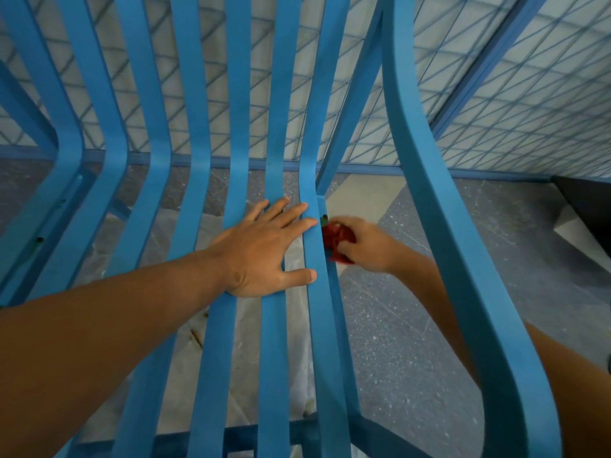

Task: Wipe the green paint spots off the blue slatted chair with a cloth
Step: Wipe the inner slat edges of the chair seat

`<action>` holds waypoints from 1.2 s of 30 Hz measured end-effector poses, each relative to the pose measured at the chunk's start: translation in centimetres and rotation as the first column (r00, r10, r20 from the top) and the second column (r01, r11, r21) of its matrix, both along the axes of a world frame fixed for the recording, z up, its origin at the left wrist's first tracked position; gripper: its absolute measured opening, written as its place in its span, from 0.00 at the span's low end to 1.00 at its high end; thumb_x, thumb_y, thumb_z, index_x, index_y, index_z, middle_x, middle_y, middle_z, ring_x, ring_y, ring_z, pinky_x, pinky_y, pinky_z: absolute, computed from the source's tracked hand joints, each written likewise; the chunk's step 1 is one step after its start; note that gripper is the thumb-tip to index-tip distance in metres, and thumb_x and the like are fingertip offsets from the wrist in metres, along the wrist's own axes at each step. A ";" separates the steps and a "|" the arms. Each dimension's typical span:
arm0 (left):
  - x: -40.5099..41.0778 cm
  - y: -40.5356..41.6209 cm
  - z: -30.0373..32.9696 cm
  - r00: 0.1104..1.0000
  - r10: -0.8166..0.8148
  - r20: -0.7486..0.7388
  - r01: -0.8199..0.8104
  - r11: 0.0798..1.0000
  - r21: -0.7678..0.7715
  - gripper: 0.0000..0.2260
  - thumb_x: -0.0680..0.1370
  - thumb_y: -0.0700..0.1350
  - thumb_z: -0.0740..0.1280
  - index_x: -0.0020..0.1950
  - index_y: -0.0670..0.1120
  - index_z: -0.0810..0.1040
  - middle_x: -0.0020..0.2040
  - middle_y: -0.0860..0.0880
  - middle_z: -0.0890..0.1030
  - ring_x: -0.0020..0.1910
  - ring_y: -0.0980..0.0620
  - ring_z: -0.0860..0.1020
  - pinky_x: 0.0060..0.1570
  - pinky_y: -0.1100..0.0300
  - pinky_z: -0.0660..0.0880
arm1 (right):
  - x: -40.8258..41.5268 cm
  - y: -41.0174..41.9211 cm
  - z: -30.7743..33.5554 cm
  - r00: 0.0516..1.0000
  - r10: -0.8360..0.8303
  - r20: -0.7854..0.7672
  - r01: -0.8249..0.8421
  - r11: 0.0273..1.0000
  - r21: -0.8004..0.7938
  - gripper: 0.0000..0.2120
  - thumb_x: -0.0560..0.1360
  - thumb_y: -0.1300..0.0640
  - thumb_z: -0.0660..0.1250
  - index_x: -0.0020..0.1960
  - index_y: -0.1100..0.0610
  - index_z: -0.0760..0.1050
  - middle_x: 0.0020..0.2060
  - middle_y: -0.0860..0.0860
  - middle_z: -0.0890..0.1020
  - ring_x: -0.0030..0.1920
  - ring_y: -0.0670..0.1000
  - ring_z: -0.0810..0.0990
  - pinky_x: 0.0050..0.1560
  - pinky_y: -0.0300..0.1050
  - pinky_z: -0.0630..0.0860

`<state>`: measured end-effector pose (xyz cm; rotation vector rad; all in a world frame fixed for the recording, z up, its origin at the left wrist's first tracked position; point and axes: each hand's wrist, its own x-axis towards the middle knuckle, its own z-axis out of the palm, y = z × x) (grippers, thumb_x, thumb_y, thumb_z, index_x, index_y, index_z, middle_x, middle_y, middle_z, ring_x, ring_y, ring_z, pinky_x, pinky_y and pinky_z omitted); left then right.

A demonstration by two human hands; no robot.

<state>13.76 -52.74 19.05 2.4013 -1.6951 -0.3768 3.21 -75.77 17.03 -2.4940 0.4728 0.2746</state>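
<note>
Wiping at the side of a blue chair (198, 133) seat with a red cloth (335, 241).

Left hand (264, 249) lies flat, fingers spread, across the seat slats. Right hand (363, 246), reaching under the armrest (439, 200), has its fingers curled round the bunched cloth, pressing it to the outermost slat's edge, just below a green spot (324, 221).

Left grip (264, 246) lies flat on the seat slats of the chair (274, 342), fingers spread toward the backrest. Right grip (360, 246), just right of it past the outermost slat and under the armrest (463, 242), holds the cloth (335, 241) (bunched) against the side rail. The floor (396, 325) lies beneath both.
</note>
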 end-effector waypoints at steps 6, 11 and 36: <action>0.0 -0.1 0.0 1.000 -0.004 -0.009 0.004 1.000 0.011 0.41 0.75 0.76 0.52 0.82 0.56 0.47 0.83 0.53 0.42 0.81 0.51 0.37 0.80 0.45 0.39 | 5.2 -2.2 0.7 0.976 0.135 0.170 -0.102 0.976 -0.192 0.19 0.75 0.67 0.67 0.66 0.59 0.78 0.64 0.55 0.78 0.62 0.54 0.77 0.66 0.43 0.70; 0.2 -0.1 -0.2 1.000 0.003 -0.008 -0.003 1.000 0.012 0.41 0.75 0.76 0.52 0.82 0.57 0.47 0.83 0.53 0.42 0.81 0.51 0.38 0.79 0.44 0.40 | 6.3 -1.1 -1.6 0.956 0.279 0.095 -0.255 0.944 -0.210 0.18 0.80 0.66 0.62 0.67 0.57 0.78 0.64 0.54 0.80 0.59 0.57 0.81 0.60 0.50 0.78; 0.0 -0.1 0.3 1.000 -0.002 -0.014 0.002 1.000 0.020 0.41 0.75 0.75 0.53 0.82 0.57 0.46 0.83 0.53 0.42 0.81 0.51 0.38 0.79 0.46 0.38 | 3.8 -0.3 -3.9 0.962 0.152 0.227 -0.119 0.981 -0.151 0.11 0.76 0.57 0.71 0.57 0.59 0.81 0.58 0.54 0.81 0.55 0.54 0.80 0.58 0.51 0.77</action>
